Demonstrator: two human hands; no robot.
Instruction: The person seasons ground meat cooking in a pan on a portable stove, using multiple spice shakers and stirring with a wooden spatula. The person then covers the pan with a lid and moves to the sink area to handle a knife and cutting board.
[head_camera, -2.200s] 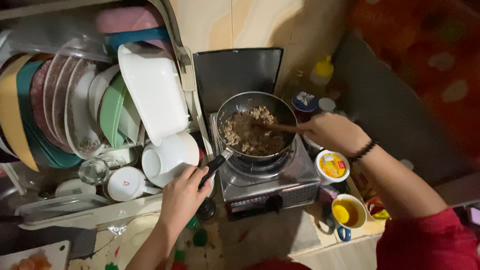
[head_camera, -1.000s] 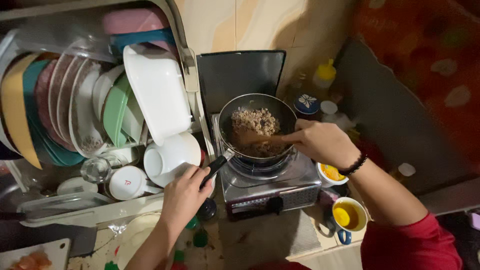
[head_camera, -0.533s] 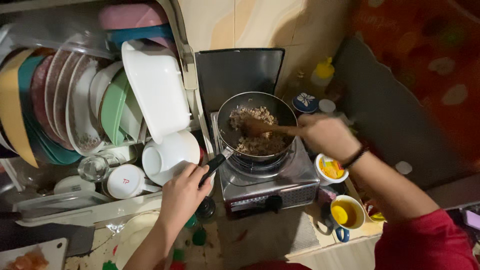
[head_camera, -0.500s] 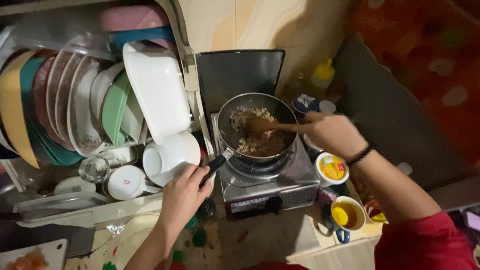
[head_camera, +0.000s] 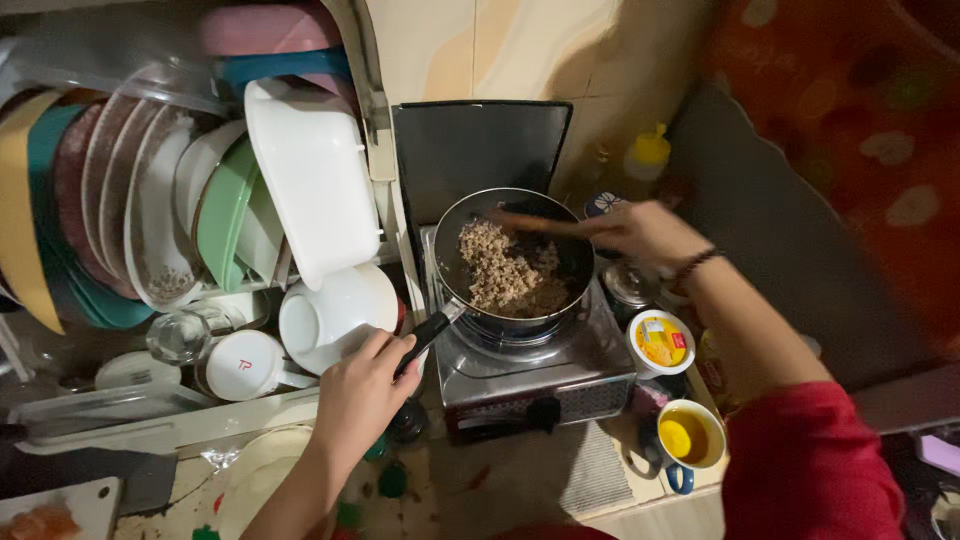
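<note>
Clamped tight, left hand (head_camera: 365, 395) wraps the black pan handle (head_camera: 428, 335) near the counter's front edge, fingers hiding most of it. Pan (head_camera: 515, 262) sits on a small single-burner stove (head_camera: 535, 365), holding browned crumbly food (head_camera: 510, 270). Right hand (head_camera: 645, 232) closed around a wooden spatula (head_camera: 530, 222), blurred, tip at pan's far rim. Yellow cup (head_camera: 690, 440) & lidded tub (head_camera: 660, 342) crowd the right; dish rack (head_camera: 200, 230) crowds left, cut off at frame edge. Little room either side.

Pan handle (head_camera: 432, 332) end inside left hand (head_camera: 365, 395)
</note>
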